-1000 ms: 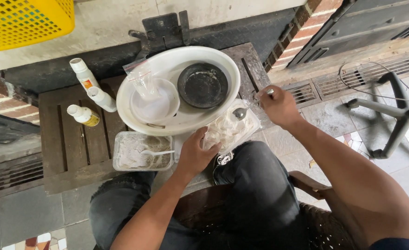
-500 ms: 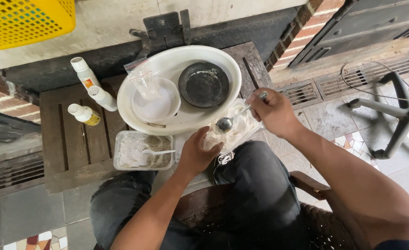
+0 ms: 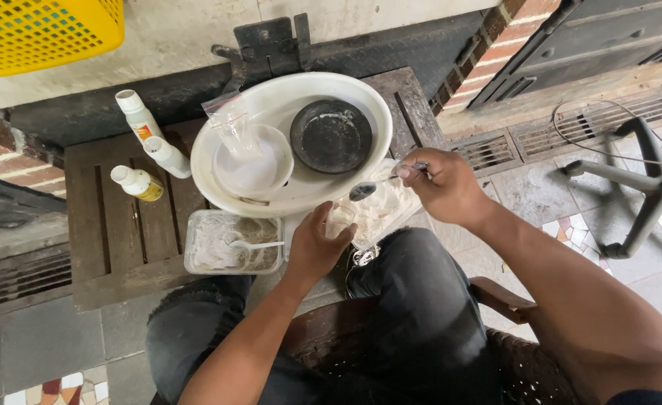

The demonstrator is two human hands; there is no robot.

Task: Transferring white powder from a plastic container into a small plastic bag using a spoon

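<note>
My right hand [image 3: 445,184] holds a metal spoon [image 3: 368,189] by its handle, the bowl of the spoon hanging just above a clear plastic bag of white powder [image 3: 382,211]. My left hand [image 3: 317,241] grips the near edge of that bag, which rests on my knee and the low wooden table [image 3: 113,232]. Behind the bag stands a large white basin [image 3: 286,196] with a small black bowl [image 3: 331,135], a white bowl [image 3: 256,165] and a second clear bag [image 3: 235,129] inside it.
A clear rectangular tub of greyish powder [image 3: 230,241] with a white spoon lies left of my left hand. Three small white bottles [image 3: 151,150] stand at the table's left. A yellow crate [image 3: 42,34] sits top left, a chair base [image 3: 646,187] at right.
My right hand has brought the spoon leftward and down, from beside the basin's rim to over the bag of powder. My left hand has kept its hold on the bag.
</note>
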